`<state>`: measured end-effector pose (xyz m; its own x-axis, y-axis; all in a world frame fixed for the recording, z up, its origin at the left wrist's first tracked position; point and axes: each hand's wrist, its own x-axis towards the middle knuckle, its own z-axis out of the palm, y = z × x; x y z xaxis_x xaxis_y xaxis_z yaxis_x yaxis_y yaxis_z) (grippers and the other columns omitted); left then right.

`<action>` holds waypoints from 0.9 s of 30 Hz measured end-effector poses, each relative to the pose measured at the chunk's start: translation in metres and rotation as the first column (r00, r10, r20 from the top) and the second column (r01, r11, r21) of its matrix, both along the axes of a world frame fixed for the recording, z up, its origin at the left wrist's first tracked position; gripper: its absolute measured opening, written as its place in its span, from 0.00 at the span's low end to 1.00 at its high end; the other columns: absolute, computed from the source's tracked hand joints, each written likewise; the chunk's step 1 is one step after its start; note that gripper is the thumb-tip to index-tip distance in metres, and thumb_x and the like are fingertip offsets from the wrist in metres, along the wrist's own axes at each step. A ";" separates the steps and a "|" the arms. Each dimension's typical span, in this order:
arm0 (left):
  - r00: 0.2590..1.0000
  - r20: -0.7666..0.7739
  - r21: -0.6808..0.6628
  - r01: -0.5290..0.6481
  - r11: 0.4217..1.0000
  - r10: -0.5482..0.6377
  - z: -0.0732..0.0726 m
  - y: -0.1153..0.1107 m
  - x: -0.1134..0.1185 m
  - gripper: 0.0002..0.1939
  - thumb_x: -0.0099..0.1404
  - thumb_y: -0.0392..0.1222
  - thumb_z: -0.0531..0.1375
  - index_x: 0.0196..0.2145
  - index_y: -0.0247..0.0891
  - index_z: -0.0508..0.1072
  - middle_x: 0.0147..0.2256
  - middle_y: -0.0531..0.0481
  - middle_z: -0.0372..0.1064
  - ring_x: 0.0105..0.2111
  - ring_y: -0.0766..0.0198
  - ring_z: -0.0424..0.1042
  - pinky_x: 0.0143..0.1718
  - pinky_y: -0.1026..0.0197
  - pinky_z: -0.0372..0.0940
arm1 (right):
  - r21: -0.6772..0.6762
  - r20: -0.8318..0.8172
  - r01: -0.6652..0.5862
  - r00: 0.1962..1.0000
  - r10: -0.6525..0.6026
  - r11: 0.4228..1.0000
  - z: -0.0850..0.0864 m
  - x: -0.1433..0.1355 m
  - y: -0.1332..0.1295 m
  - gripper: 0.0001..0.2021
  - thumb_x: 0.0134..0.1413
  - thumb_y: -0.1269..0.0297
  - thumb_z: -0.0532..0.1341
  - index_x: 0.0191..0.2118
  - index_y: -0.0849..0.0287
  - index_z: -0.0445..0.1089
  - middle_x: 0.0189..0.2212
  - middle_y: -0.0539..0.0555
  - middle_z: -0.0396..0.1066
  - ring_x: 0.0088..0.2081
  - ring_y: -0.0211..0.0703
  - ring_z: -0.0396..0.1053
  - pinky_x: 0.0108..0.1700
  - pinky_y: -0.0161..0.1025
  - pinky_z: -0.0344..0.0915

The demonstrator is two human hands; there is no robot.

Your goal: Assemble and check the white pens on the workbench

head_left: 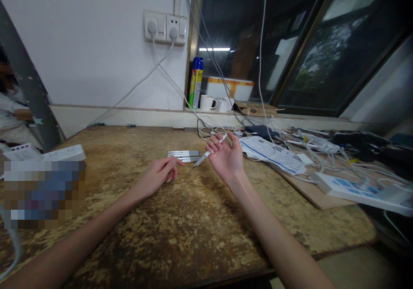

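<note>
Several white and grey pens (183, 153) lie side by side on the worn wooden table (155, 233). My right hand (226, 155), turned palm up, holds another pen (200, 160) in its curled fingers; the pen's tip points down to the left, just right of the row. Just left of and in front of the row is my left hand (161, 175). Its fingers are loosely curled, with the index finger reaching toward the pens, and whether anything is tucked under them is hidden.
Tangled cables, a printed sheet (274, 153) and a power strip (358, 190) cover the right side. Another power strip (64, 153) sits at the left. A spray can (196, 82) and a white mug (207, 102) stand on the window ledge. Part of a person shows at far left.
</note>
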<state>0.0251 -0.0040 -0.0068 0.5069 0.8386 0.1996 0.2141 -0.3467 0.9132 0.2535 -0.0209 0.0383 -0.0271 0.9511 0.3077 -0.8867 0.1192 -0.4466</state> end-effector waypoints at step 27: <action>0.992 0.123 0.013 -0.033 0.999 0.031 0.010 -0.006 0.004 0.19 0.75 0.53 0.56 0.55 0.38 0.71 0.30 0.53 0.67 0.24 0.67 0.61 0.24 0.66 0.53 | 0.011 0.217 -0.041 0.975 0.037 0.999 0.004 -0.005 -0.004 0.11 0.67 0.67 0.52 0.33 0.58 0.67 0.24 0.48 0.57 0.25 0.37 0.55 0.29 0.32 0.62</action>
<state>0.0291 -0.0099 0.0032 0.4504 0.8507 0.2710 0.1118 -0.3549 0.9282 0.2481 -0.0245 0.0426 -0.1321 0.9430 0.3054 -0.7729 0.0949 -0.6274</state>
